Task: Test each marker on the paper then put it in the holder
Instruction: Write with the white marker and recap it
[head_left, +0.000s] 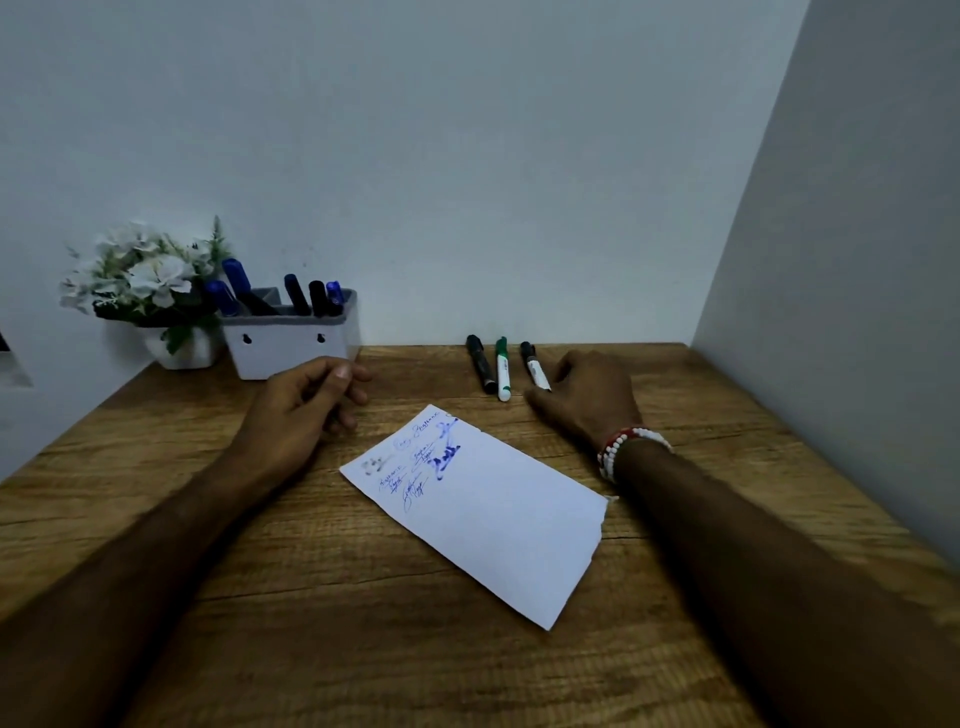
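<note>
Marker (503, 371): slim white barrel, dark green cap

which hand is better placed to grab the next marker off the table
Right. The right hand lies beside the three loose markers, fingers at the black-capped marker nearest it. The left hand sits farther off, by the holder.

A paper (478, 514) lies on the table (311, 597); three loose markers (502, 370) rest side by side at its twelve o'clock, the holder (288, 345) at ten o'clock, a flower pot (184, 351) just left of it.
</note>
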